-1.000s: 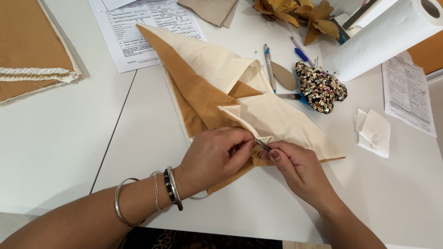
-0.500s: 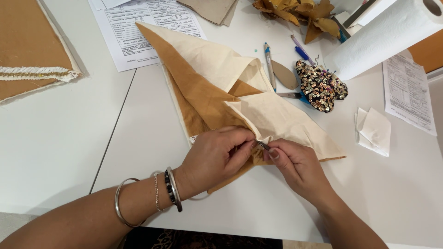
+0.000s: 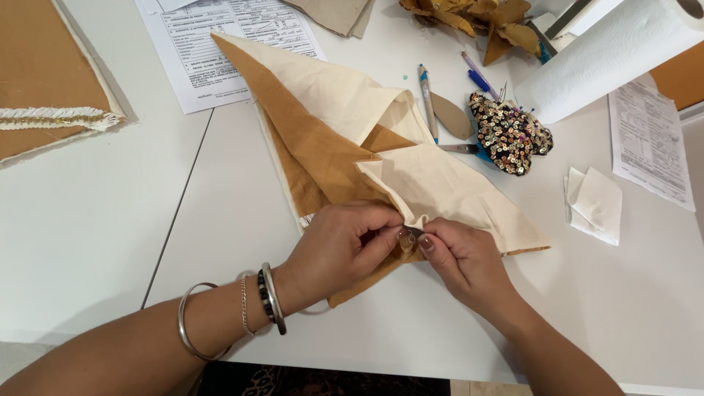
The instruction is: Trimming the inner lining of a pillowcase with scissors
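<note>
A folded piece of cream and tan fabric point(image 3: 345, 125) lies on the white table point(image 3: 110, 242). My left hand point(image 3: 341, 249), with several bracelets on the wrist, pinches the fabric's near edge between thumb and fingers. My right hand point(image 3: 458, 260) pinches the same edge just beside it, fingertips almost touching the left hand's. A small fold of cream cloth bunches up between the two hands. Whether a pin or needle is in my fingers cannot be told.
A sequinned pincushion point(image 3: 510, 136) with pins, a pen point(image 3: 425, 95), and small scissors point(image 3: 462, 149) lie beyond the fabric. A paper towel roll point(image 3: 609, 55) is at the far right, folded white cloth pieces point(image 3: 594, 205) at right, printed sheets point(image 3: 227, 44) and tan fabric with fringe point(image 3: 44, 103) at left.
Both hands stay pinched on the fabric edge; the fingers have shifted slightly, and the cream fold between them is bunched a little more.
</note>
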